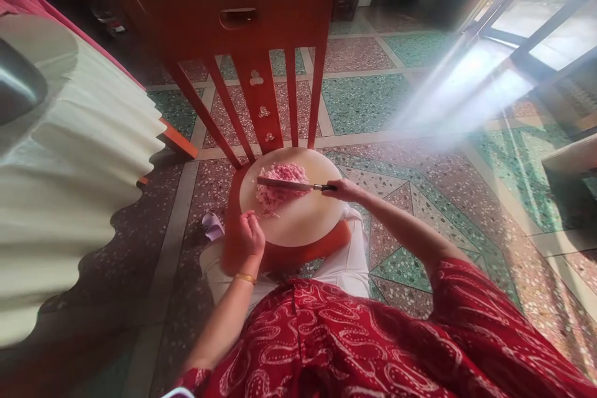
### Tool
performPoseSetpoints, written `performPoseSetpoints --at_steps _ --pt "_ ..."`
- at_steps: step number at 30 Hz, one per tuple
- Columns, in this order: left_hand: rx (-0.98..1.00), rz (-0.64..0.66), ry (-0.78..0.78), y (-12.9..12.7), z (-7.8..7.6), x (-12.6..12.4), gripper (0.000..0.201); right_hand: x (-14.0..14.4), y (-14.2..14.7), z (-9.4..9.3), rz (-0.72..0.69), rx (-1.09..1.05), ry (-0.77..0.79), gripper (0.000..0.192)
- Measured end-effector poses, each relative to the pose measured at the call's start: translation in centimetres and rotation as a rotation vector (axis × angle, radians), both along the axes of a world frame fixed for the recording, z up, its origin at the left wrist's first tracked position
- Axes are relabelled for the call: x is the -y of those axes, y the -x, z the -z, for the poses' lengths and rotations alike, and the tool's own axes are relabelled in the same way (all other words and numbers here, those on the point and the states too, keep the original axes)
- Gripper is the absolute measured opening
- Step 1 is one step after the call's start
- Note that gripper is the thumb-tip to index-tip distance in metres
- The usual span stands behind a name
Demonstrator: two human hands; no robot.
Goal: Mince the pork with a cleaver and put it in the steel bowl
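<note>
A round, pale cutting board (303,217) lies on the seat of a red wooden chair (242,18), which serves as the surface; around the chair spreads a speckled terrazzo floor (364,99) of green and reddish panels, streaked with sunlight. On the far half of the board sits a soft, lumpy heap of pink minced meat (278,186). The right hand (342,189) is closed around the handle of a long knife (286,184) laid flat across the meat. The left hand (252,233) rests loosely curled on the board's near edge, holding nothing.
</note>
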State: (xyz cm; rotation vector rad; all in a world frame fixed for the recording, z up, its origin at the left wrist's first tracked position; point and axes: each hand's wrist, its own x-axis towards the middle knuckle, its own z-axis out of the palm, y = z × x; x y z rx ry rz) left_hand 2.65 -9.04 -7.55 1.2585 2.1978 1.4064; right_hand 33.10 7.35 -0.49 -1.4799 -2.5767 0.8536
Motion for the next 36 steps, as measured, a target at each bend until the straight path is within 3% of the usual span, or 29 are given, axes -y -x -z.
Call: performPoseSetpoints --at_steps 7,9,12,15,18,21,23,26,29,31,34,36 --pt "0.188 0.011 -0.058 -1.6 1.8 -1.9 0.021 6.1 1.7 -3.0 0.17 -0.262 0.255 0.036" --pt "0.216 0.007 -0.056 -1.6 2.1 -2.0 0.02 8.0 2.8 -5.0 0.177 -0.286 0.122 0.032" --pt "0.241 -0.03 -0.068 -1.5 2.3 -2.1 0.019 9.8 5.3 -8.8 0.132 -0.391 -0.264 0.029" --pt "0.237 -0.064 -0.073 -1.5 2.5 -2.2 0.017 10.3 8.5 -11.0 0.067 -0.576 -0.56 0.041" --pt "0.239 -0.071 -0.07 -1.5 2.8 -2.2 0.018 10.3 10.9 -9.0 0.053 -0.557 -0.59 0.05" --pt "0.23 -0.05 -0.071 -1.4 3.0 -2.1 0.021 10.5 11.1 -4.7 0.128 -0.197 -0.243 0.049" --pt "0.221 -0.046 -0.069 -1.5 3.0 -2.0 0.022 10.8 10.1 -2.9 0.174 0.036 -0.045 0.045" --pt "0.23 -0.033 -0.08 -1.5 2.7 -1.8 0.022 11.3 9.0 -3.6 0.187 0.105 -0.005 0.045" --pt "0.258 -0.016 -0.071 -1.5 2.4 -1.8 0.022 11.6 9.7 -6.2 0.183 -0.08 -0.123 0.049" --pt "0.283 -0.039 -0.049 -1.5 2.2 -1.8 0.022 11.6 10.9 -7.0 0.166 -0.245 -0.253 0.052" --pt "0.281 -0.053 -0.038 -1.5 1.9 -1.8 0.021 11.5 12.4 -5.6 0.132 -0.265 -0.357 0.055" --pt "0.253 -0.039 -0.052 -1.5 1.7 -1.7 0.022 11.7 12.4 -3.7 0.086 -0.054 -0.249 0.056"
